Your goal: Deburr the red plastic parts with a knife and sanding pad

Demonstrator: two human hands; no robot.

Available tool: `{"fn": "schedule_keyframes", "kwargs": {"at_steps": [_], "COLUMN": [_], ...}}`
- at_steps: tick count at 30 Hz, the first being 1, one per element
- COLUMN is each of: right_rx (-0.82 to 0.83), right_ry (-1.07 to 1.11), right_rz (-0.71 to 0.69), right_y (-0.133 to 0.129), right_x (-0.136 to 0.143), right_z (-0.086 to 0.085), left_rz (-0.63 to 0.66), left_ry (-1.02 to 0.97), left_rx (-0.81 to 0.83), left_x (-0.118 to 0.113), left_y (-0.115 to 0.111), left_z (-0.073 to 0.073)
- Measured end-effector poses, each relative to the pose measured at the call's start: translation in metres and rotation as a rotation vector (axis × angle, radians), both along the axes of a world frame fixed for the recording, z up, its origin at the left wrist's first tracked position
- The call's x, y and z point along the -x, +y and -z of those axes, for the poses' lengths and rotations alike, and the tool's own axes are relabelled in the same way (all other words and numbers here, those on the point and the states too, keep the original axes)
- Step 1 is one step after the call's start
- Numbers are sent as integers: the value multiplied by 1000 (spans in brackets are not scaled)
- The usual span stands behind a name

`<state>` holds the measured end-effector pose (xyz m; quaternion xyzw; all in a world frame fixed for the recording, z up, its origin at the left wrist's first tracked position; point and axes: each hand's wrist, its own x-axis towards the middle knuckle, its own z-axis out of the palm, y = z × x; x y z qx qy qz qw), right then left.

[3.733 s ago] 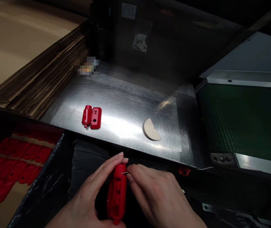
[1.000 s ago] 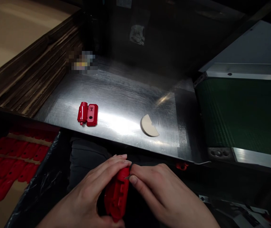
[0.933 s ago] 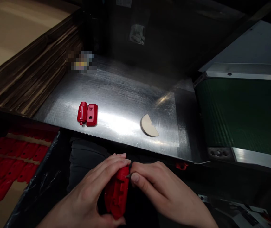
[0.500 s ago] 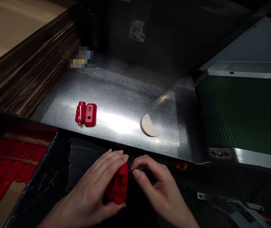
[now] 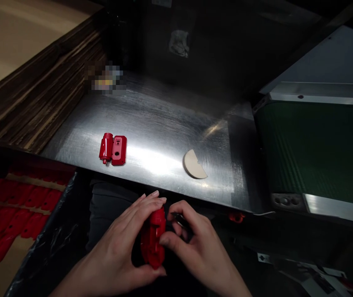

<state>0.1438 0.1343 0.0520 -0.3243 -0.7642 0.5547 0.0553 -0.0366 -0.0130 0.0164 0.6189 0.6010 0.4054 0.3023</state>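
Note:
My left hand [image 5: 126, 243] is wrapped round a red plastic part [image 5: 156, 239], fingers over its top end and thumb under its lower end. A slim dark tool [image 5: 180, 219] lies in the curled fingers of my right hand [image 5: 197, 243]; its exact kind is not clear. My right thumb touches or nearly touches the right side of the red part. Beyond my hands, on the metal table [image 5: 151, 111], lie a cylindrical red piece [image 5: 106, 147] and a flat red piece [image 5: 119, 150] side by side. A beige half-disc [image 5: 194, 164] rests farther right.
Stacked cardboard [image 5: 36, 78] stands at the left of the table. Below it, a box lined with dark plastic [image 5: 44, 247] holds rows of red parts [image 5: 15, 210]. On the right runs a green conveyor belt [image 5: 321, 144] with metal rails.
My right thumb has moved left onto or close to the red part's side, and the fingers around the dark tool have shifted. My left hand still holds the red part, turned slightly.

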Motion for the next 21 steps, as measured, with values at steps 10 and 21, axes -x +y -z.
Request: {"fn": "schedule_keyframes", "kwargs": {"at_steps": [10, 21], "right_rx": [-147, -143], "right_ry": [91, 59], "right_rz": [399, 409], "right_y": [17, 3], "right_x": [-2, -2], "right_z": [12, 9], "left_rz": [58, 54], "left_ry": [4, 35], "left_rx": [-37, -53], "left_x": [-1, 2], "left_y": [0, -1], "left_z": [-5, -1]}}
